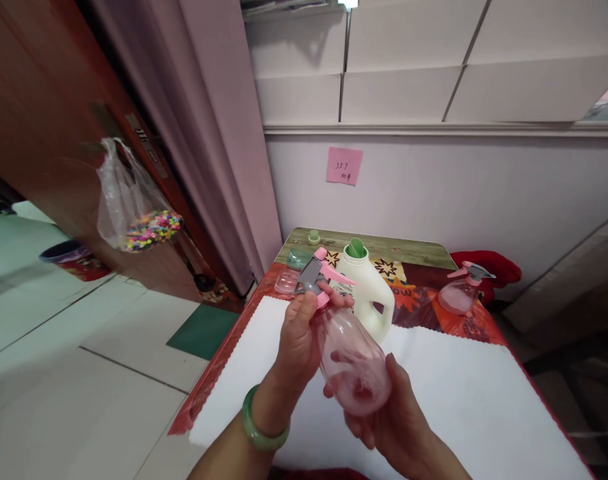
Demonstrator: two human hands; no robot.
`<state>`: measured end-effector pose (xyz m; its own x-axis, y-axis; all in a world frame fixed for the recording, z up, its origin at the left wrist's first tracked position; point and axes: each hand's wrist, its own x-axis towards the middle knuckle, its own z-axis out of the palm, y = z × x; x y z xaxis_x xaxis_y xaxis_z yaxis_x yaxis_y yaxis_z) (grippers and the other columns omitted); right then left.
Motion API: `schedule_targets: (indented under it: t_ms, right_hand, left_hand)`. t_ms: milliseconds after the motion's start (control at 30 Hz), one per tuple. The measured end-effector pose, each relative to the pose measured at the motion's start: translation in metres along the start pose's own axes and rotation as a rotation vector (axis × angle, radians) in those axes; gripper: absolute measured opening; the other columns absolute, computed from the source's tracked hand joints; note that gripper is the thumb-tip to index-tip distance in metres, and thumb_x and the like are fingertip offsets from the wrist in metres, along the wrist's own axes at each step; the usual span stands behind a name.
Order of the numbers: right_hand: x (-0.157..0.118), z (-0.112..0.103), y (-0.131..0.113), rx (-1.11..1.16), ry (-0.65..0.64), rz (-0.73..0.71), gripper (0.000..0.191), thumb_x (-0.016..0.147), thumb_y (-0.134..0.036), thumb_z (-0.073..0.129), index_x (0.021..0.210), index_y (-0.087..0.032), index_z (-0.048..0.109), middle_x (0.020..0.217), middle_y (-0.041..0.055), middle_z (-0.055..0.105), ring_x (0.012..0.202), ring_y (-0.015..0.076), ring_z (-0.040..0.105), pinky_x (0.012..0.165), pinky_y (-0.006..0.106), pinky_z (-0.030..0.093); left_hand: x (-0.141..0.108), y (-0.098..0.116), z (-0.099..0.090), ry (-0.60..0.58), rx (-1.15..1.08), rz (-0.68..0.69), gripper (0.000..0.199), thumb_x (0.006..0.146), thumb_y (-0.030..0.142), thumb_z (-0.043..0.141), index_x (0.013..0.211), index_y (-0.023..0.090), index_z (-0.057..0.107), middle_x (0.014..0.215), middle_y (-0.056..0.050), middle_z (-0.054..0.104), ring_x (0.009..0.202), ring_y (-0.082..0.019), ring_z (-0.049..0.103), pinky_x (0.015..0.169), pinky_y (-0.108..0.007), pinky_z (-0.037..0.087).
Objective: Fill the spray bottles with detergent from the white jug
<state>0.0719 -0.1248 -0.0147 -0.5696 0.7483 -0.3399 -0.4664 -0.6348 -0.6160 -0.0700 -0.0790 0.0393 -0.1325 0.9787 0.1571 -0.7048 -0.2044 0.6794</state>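
Note:
A clear pink spray bottle (pixel 349 360) is held tilted above the white mat, its grey and pink trigger head (pixel 317 273) pointing away from me. My left hand (pixel 301 327), with a green bangle on the wrist, is wrapped round the neck just under the head. Around the bottle's base, my right hand (pixel 389 413) curls its fingers from below and the side. Some whitish, foamy liquid shows in the lower part of the bottle. Right behind it stands a cream jug (pixel 371 293) with a handle and a green spout in its open mouth.
A second pink spray bottle (pixel 458 293) stands at the table's right. Clear containers (pixel 287 281) and a small green cap (pixel 314 236) sit at the back left. The white mat (pixel 449 393) covers the front. A plastic bag (pixel 134 207) hangs from the door.

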Motion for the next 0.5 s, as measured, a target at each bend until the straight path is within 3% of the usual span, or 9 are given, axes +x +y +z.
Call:
schedule_targets:
  t_ms: [67,133,200,267,333,500]
  right_hand:
    - [0.0,-0.001,-0.002,-0.072,0.025,-0.026,0.088,0.077,-0.087,0.053,0.126,-0.013,0.057,0.091,0.0165,0.076,0.047,0.0147,0.063,0.037,0.021,0.043]
    - [0.001,-0.006,-0.004,-0.252,0.092,-0.188,0.088,0.075,-0.084,0.061,0.133,-0.018,0.052,0.103,0.0157,0.076,0.065,0.0216,0.071,0.047,0.027,0.053]
    - [0.003,-0.013,-0.004,-0.46,0.17,-0.392,0.093,0.064,-0.073,0.08,0.136,-0.023,0.05,0.122,0.0141,0.071,0.093,0.0283,0.072,0.067,0.035,0.061]
    - [0.004,-0.018,-0.002,-0.636,0.231,-0.524,0.102,0.051,-0.057,0.094,0.137,-0.026,0.05,0.132,0.0124,0.066,0.112,0.0316,0.066,0.089,0.04,0.058]
    - [0.005,-0.021,0.0,-0.693,0.227,-0.527,0.098,0.051,-0.053,0.095,0.135,-0.024,0.053,0.128,0.0124,0.067,0.113,0.0325,0.065,0.095,0.041,0.054]
    - [0.012,-0.024,0.011,-0.46,0.081,-0.369,0.092,0.055,-0.069,0.086,0.128,-0.021,0.058,0.114,0.014,0.071,0.1,0.0321,0.068,0.077,0.038,0.056]
  left_hand:
    - [0.001,-0.002,-0.002,0.052,-0.01,-0.006,0.029,0.089,0.046,0.071,0.088,0.017,0.072,0.08,-0.003,0.069,0.09,-0.024,0.072,0.099,-0.045,0.051]
    - [0.001,-0.004,-0.004,0.102,0.003,0.011,0.029,0.089,0.046,0.071,0.088,0.017,0.072,0.08,-0.003,0.069,0.09,-0.023,0.072,0.098,-0.043,0.052]
    - [0.001,-0.006,-0.007,0.127,0.047,0.033,0.027,0.089,0.044,0.072,0.089,0.017,0.071,0.081,-0.004,0.07,0.09,-0.023,0.071,0.097,-0.041,0.052]
    - [0.001,-0.007,-0.009,0.122,0.078,0.018,0.027,0.087,0.042,0.074,0.086,0.015,0.072,0.081,-0.005,0.071,0.088,-0.023,0.072,0.094,-0.04,0.053]
    - [0.0,-0.006,-0.009,0.095,0.075,-0.033,0.028,0.085,0.042,0.076,0.084,0.015,0.072,0.077,-0.006,0.071,0.086,-0.024,0.072,0.093,-0.042,0.054]
    - [-0.004,-0.01,-0.013,0.095,0.114,-0.035,0.028,0.086,0.043,0.075,0.084,0.015,0.073,0.076,-0.005,0.071,0.088,-0.025,0.072,0.095,-0.043,0.053]
